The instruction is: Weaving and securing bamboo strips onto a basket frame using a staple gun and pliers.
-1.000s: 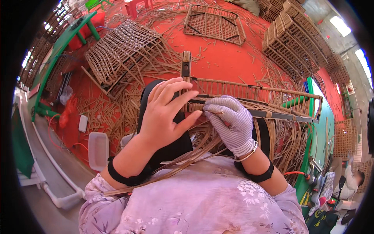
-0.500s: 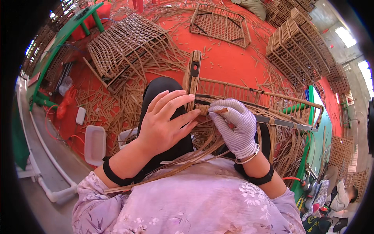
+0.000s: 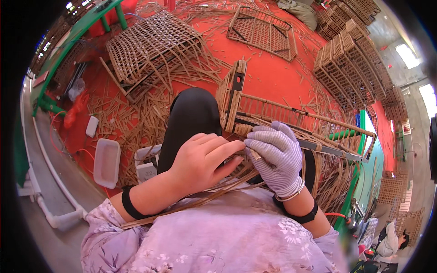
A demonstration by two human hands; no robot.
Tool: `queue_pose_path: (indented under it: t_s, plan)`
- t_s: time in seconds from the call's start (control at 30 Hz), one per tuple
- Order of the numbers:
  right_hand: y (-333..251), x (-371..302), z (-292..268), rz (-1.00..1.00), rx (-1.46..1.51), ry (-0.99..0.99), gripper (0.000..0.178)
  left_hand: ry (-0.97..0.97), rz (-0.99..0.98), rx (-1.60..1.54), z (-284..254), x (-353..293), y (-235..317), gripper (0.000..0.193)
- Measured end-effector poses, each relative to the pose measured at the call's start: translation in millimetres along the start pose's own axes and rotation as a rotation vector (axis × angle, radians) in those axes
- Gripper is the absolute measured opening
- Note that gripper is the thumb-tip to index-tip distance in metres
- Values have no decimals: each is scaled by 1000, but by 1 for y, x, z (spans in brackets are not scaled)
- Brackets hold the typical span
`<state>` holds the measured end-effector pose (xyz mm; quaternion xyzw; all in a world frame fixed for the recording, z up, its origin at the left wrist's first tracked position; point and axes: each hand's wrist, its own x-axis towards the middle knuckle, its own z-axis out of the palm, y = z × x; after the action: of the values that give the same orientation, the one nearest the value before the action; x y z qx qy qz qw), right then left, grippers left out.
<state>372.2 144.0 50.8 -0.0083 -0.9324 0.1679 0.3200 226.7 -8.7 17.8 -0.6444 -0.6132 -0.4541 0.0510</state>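
Observation:
A woven frame (image 3: 296, 119) of rattan bars with black metal strips lies across my lap, its upright corner post standing at the left end. Around the bar by that post is a binding of tan strip (image 3: 241, 129). My right hand (image 3: 276, 157), in a white-and-grey striped glove, is closed just below the binding, pinching a rattan strip (image 3: 256, 154) whose pale end shows at the fingertips. My bare left hand (image 3: 205, 157) is beside it, fingers bent and thumb apart from the index finger, whose tip reaches the gloved fingertips. Long loose strips (image 3: 214, 195) run beneath both hands.
An unfinished woven basket (image 3: 154, 45) stands on the red floor at far left, amid scattered offcuts. Another frame (image 3: 261, 34) lies at the far middle, with stacked baskets (image 3: 350, 66) at right. A white tray (image 3: 107, 163) sits at left, a green bench (image 3: 364, 182) at right.
My left hand has come down from the corner post toward the gloved fingers. My right hand has turned, and the strip end that stuck out to the right now points down.

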Motion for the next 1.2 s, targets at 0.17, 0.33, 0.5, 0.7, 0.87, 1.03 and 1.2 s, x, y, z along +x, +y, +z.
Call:
queue_pose_path:
  t_s: [0.17,0.33,0.5,0.7,0.87,1.03,1.2]
  plan:
    - [-3,-2,-5,-41,-6,-25,20,-77,-168,-210,10,0,-3,33]
    - [-12,-2,-13,-60,-20,-103,21,-146,-356,-356,8,4,4,34]
    - [-6,2,-14,-79,29,-135,25,-97,-183,-296,17,1,-8,28]
    - [15,2,-11,302,7,-95,35,-119,-162,-237,20,-3,-12,23]
    - [10,15,-3,342,-87,-251,32,-111,-110,-209,22,-7,-17,26]
    - [11,19,3,339,-75,-272,30,-152,-174,-247,21,-10,-17,33]
    - [9,21,3,334,-41,-268,30,-202,-193,-252,14,-9,-16,33]
